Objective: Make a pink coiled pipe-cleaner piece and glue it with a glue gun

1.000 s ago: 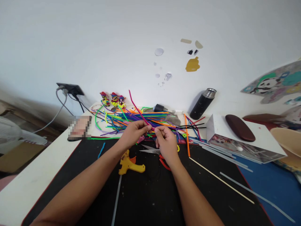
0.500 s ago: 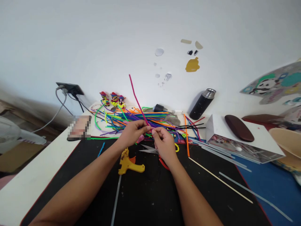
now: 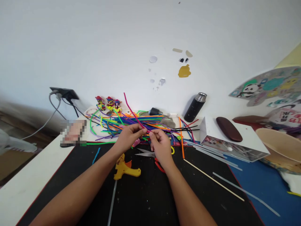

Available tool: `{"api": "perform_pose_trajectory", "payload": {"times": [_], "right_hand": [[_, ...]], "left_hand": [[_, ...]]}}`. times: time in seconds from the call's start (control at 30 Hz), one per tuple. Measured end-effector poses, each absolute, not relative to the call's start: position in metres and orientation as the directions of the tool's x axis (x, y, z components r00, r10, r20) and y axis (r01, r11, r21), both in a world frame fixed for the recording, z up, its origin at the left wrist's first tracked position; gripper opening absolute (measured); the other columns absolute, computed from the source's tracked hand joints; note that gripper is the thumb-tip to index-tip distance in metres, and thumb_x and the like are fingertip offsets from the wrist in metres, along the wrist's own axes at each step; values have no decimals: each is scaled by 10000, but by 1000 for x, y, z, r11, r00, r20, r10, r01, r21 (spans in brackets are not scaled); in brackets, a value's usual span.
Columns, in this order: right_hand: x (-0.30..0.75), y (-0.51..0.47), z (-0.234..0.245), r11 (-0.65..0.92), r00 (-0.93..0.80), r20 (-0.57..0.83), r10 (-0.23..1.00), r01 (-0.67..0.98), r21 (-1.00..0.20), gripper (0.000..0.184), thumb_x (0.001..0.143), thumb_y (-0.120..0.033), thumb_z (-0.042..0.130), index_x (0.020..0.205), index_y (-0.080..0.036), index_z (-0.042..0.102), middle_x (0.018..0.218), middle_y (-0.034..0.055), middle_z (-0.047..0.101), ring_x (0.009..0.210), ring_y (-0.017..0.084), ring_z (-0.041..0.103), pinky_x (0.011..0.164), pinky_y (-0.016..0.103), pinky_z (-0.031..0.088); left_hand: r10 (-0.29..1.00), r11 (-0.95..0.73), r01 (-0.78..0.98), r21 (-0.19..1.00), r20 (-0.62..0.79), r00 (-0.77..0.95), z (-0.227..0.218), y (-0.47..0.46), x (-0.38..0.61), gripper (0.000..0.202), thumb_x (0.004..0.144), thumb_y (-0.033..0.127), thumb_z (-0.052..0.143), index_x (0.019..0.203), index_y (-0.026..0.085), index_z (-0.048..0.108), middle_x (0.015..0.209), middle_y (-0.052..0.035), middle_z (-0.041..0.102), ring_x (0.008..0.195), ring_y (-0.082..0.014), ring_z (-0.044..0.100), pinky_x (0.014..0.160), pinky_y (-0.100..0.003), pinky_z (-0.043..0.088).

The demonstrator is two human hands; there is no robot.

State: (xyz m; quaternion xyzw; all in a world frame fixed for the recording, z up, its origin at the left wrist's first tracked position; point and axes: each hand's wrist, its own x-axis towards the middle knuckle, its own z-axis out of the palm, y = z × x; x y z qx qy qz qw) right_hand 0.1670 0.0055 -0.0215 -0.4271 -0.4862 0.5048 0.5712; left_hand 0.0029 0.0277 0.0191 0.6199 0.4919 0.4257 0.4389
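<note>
Seemingly, shaping is the step: left hand (image 3: 129, 137) and right hand (image 3: 161, 143) both pinch a magenta stem (image 3: 132, 111) toward the desk's (image 3: 35, 185) back edge; another bend would call for a steady grip.

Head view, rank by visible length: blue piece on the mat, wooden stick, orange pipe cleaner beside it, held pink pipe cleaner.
1. Wooden stick
2. Pink pipe cleaner, orange pipe cleaner: too alike to rank, the pink partly hidden
3. Blue piece

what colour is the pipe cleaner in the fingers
The pipe cleaner is magenta, clearest in the head view.
</note>
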Motion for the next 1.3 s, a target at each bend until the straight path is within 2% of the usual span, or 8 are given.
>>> {"api": "perform_pose_trajectory", "payload": {"times": [0.27, 0.43, 0.67, 0.83, 0.93, 1.13, 1.3], "right_hand": [[169, 6, -21, 150, 62, 142, 988, -164, -975, 300, 924, -509, 696, 931, -212, 650, 542, -93, 496, 384, 103, 440, 393, 226, 326], [172, 5, -20, 175, 33, 174, 984, -38, -984, 275, 950, -497, 670, 907, -225, 662, 532, -84, 480, 413, 117, 430, 424, 243, 308], [174, 3, -19, 279, -15, 280, 960, 167, -946, 206, 970, -404, 631, 873, -233, 692, 545, -75, 419, 505, 142, 379, 516, 270, 290], [172, 3, -17, 329, -99, 314, 944, 262, -907, 174, 957, -347, 637, 841, -232, 699, 541, -80, 388, 512, 142, 365, 538, 280, 270], [171, 3, -21, 302, -78, 292, 953, 228, -926, 183, 967, -367, 632, 870, -229, 702, 551, -77, 414, 513, 141, 386, 529, 276, 277], [168, 4, -27, 177, -50, 177, 983, 6, -984, 307, 975, -522, 651, 1016, -223, 711, 546, -69, 505, 454, 136, 434, 454, 255, 320], [167, 5, -26, 139, -31, 143, 989, -91, -986, 344, 938, -564, 694, 980, -222, 688, 522, -81, 510, 396, 119, 443, 410, 242, 336]], "left_hand": [[989, -68, 245, 967, 32, 147, 9, 27, 2, 522, 790, 663, 793, 873, 148, 773, 711, -46, 724, 592, -164, 598, 535, -262, 437], [991, -52, 238, 970, 22, 128, 12, 28, 2, 515, 767, 659, 815, 833, 151, 766, 675, -32, 697, 574, -156, 569, 540, -268, 448], [956, -227, 318, 921, 149, 251, 25, 29, -5, 390, 853, 566, 729, 784, 182, 743, 728, -23, 714, 706, -188, 617, 702, -292, 493], [933, -335, 503, 797, 208, 293, 32, 26, -10, 272, 873, 428, 681, 734, 198, 720, 681, 3, 663, 694, -180, 584, 650, -266, 418], [937, -324, 500, 803, 198, 289, 32, 27, -11, 272, 885, 429, 679, 759, 193, 730, 697, 2, 668, 695, -175, 579, 648, -265, 410], [960, -225, 312, 923, 156, 233, 31, 27, -6, 401, 851, 574, 747, 782, 179, 741, 722, -24, 693, 699, -182, 594, 659, -277, 464], [968, -184, 242, 953, 133, 213, 29, 25, 0, 418, 824, 586, 787, 767, 177, 724, 697, -11, 672, 667, -162, 583, 649, -272, 454]]}}
